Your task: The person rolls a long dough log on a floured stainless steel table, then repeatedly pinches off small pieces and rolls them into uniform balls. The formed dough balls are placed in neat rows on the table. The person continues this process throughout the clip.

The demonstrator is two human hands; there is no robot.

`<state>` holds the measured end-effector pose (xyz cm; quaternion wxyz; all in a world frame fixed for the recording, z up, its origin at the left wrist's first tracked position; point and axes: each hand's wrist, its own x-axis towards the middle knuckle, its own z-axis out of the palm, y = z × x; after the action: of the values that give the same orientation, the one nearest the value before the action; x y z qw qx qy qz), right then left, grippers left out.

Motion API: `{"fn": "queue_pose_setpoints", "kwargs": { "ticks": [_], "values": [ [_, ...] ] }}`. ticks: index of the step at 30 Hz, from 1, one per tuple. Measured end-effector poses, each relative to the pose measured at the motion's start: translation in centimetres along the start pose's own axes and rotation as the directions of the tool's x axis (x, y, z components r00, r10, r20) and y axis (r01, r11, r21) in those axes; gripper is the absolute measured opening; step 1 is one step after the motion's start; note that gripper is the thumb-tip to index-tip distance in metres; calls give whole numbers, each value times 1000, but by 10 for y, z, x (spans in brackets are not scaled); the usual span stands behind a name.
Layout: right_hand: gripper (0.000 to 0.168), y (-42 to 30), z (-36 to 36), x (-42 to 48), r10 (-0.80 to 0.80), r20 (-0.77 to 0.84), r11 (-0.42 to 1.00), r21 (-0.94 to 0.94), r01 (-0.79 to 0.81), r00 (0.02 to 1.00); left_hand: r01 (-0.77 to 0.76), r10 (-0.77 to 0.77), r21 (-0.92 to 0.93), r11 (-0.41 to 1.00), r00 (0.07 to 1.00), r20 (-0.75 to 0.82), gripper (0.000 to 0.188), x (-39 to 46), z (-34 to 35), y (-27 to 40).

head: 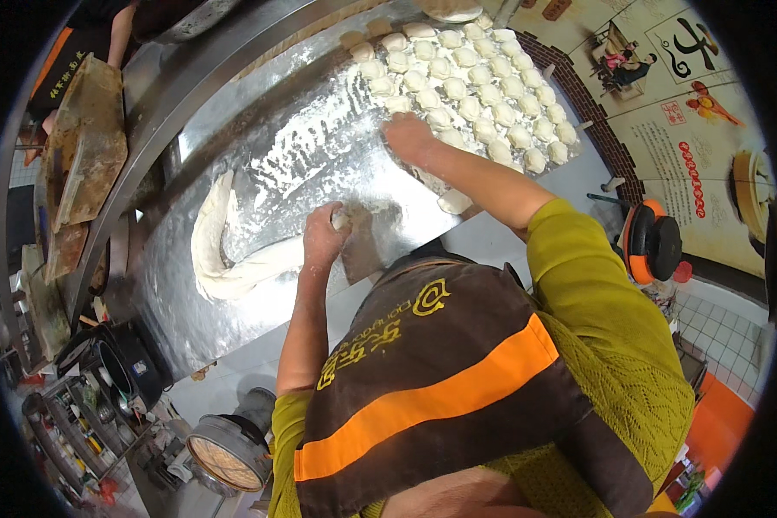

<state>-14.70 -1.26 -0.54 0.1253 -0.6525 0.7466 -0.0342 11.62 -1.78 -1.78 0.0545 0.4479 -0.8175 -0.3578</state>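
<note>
A thick rope of white dough (208, 249) lies bent in an L on the floured steel worktop (181, 337). My left hand (324, 234) is wrapped around its right end, and a bit of dough shows between thumb and fingers. Farther up, my right hand (409, 137) is low over the worktop at the near-left edge of many small dough pieces set in rows. Its fingertips are beside one dough piece (398, 105); whether they hold anything is hidden. A flatter dough piece (454, 202) sits below my right forearm, near the worktop's front edge.
Loose flour (311, 142) streaks the worktop's middle. A steel rail (168, 107) curves along the left, with worn boards (90, 142) beyond it and a person's arm (120, 35) behind. A round sieve-like container (228, 453) stands lower left. A printed wall (660, 129) borders the right.
</note>
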Motion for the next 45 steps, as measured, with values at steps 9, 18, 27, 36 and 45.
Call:
{"fn": "queue_pose_setpoints", "kwargs": {
  "ticks": [9, 18, 27, 36, 45],
  "values": [
    [30, -14, -5, -18, -74, -42, 995, -73, 71, 996, -82, 94, 133, 988, 992, -82, 49, -13, -11, -1],
    [29, -160, 54, -59, -456, -130, 836, 279, 473, 881, -152, 190, 405, 901, 980, -55, 39, -43, -33, -18],
    [33, -156, 47, -58, -483, -95, 848, 197, 492, 870, -122, 186, 240, 963, 946, -265, 35, -50, -9, -48],
    [25, -170, 10, -58, -525, 112, 845, -54, 532, 844, -112, 163, -418, 901, 983, 87, 75, -34, -53, -16],
    [11, -166, 6, -41, -437, 19, 899, -30, 437, 899, 69, 164, -660, 748, 944, 285, 24, -4, -41, -24]
  ]
}}
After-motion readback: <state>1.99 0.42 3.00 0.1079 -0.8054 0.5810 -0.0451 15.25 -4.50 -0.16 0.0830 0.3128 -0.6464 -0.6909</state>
